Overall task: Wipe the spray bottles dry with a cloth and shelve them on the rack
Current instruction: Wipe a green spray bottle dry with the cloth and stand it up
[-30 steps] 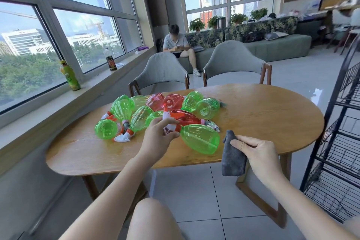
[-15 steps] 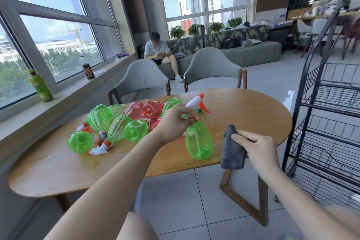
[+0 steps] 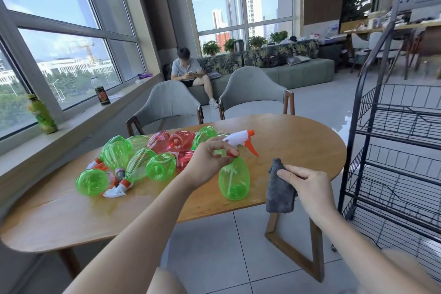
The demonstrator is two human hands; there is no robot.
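My left hand (image 3: 210, 162) holds a green spray bottle (image 3: 233, 180) by its neck, up above the bench (image 3: 298, 141). My right hand (image 3: 307, 184) grips the grey cloth (image 3: 278, 194) beside it.

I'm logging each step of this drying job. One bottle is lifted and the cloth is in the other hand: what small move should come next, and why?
Probably bring the grey cloth across to the green spray bottle and start wiping its body. The left hand holds the bottle by its neck, clear of the pile, the right hand pinches the cloth beside it, and the two do not touch yet.
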